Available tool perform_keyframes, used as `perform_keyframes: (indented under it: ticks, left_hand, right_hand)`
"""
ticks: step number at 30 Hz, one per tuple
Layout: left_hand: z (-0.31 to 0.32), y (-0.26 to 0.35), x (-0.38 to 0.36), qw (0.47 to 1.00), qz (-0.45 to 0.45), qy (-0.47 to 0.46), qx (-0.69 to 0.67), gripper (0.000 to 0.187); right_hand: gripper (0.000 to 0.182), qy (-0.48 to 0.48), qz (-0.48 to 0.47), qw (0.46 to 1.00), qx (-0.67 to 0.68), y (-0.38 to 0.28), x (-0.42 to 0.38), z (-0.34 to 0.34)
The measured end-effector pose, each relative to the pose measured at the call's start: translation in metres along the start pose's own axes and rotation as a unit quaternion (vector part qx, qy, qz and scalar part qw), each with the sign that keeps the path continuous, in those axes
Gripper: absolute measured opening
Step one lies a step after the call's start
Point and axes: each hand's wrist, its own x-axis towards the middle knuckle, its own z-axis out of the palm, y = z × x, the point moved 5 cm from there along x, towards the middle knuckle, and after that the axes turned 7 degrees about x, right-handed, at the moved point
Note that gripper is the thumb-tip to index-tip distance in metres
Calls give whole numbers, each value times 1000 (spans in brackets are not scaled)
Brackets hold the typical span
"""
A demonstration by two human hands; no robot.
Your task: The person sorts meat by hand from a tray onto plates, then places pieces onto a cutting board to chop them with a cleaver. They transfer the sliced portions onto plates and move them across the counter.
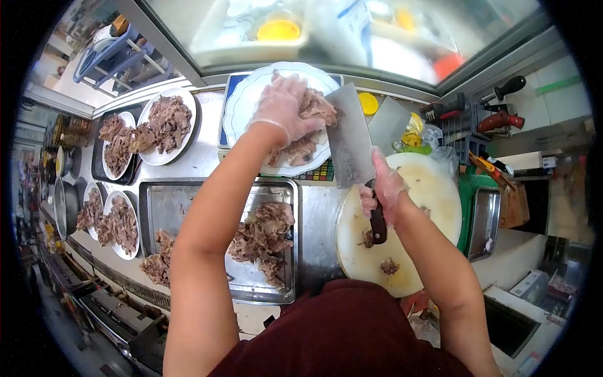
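My left hand (290,108), in a clear plastic glove, lies with spread fingers over sliced cooked meat (314,107) on a white scalloped plate (242,125). That plate rests on a kitchen scale (222,139), mostly covered by it. In my right hand (386,188), also gloved, is the dark handle of a cleaver (352,135). The broad blade points away from me, its edge beside the plate's right rim and the meat there. Below my right hand sits a round cutting board (433,213) with a few meat scraps (389,266) on it.
A metal tray (217,188) with meat piles lies under my left forearm. Several meat plates (188,147) stand to the left. At the right are a knife rack (461,125), a small metal tray (485,220) and a yellow lid (368,103). A glass window (339,38) rises behind.
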Motion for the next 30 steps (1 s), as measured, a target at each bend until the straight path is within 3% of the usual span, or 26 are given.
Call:
perform_keyframes:
  ticks: [2, 3, 5, 7, 10, 12, 13, 15, 16, 19, 20, 21, 23, 24, 25, 26, 27, 28, 29, 30]
  left_hand:
    - [-13, 23, -8, 985, 128, 108, 50, 61]
    - [-14, 27, -10, 985, 128, 108, 50, 61]
    - [-7, 46, -15, 969, 209, -57, 121, 62]
    - [0, 45, -14, 970, 184, -79, 140, 57]
    - [4, 38, -14, 967, 189, -113, 131, 56]
    - [11, 30, -15, 972, 226, -25, 63, 57]
    - [7, 27, -16, 972, 225, -23, 64, 57]
    - [-9, 14, -14, 987, 145, -23, 70, 61]
    - [-13, 11, -13, 988, 126, -84, 32, 64]
    - [-10, 9, -11, 983, 149, -96, 41, 64]
    - [-27, 20, -9, 982, 120, -139, 54, 63]
    - [-37, 24, -9, 983, 119, -125, 61, 66]
    - [-44, 39, -19, 975, 129, 146, 109, 57]
    - [-46, 57, -28, 965, 138, 177, 138, 60]
    - [-62, 89, -32, 977, 151, 15, 151, 60]
    - [-64, 115, -48, 982, 189, 19, 22, 56]
    - [-48, 145, -65, 960, 242, -137, -31, 62]
    - [-19, 170, -103, 935, 324, -23, -142, 61]
    - [3, 212, -128, 901, 354, -224, -111, 72]
    - [12, 229, -162, 904, 359, -206, -105, 79]
  right_hand:
    - [61, -16, 13, 1000, -2, 2, 5, -1]
    - [60, -31, 26, 999, -5, 3, 6, 0]
    - [58, -19, 30, 999, -5, 3, 3, -1]
    - [57, -7, 33, 999, -7, 5, 0, -4]
    - [58, 12, -36, 999, 19, 2, -11, -27]
    - [61, 30, -67, 997, 39, 4, -32, -47]
    - [61, 29, -68, 997, 38, 7, -42, -58]
    - [62, 29, -87, 994, 53, 15, -61, -85]
    - [62, 30, -88, 994, 56, 24, -67, -102]
    - [63, 60, -115, 989, 75, 43, -80, -145]
    - [63, 119, -153, 978, 82, 48, -85, -162]
    - [65, 183, -187, 961, 88, 57, -93, -184]
    - [69, 244, -157, 952, 95, 85, -99, -232]
    - [70, 268, -174, 945, 73, 95, -104, -249]
    - [71, 285, -193, 937, 49, 103, -103, -264]
    - [70, 309, -190, 930, 62, 121, -99, -286]
    - [70, 309, -190, 930, 63, 132, -99, -293]
    - [69, 310, -184, 930, 66, 143, -99, -298]
    - [69, 310, -179, 931, 70, 154, -100, -305]
    - [68, 311, -148, 934, 94, 169, -96, -314]
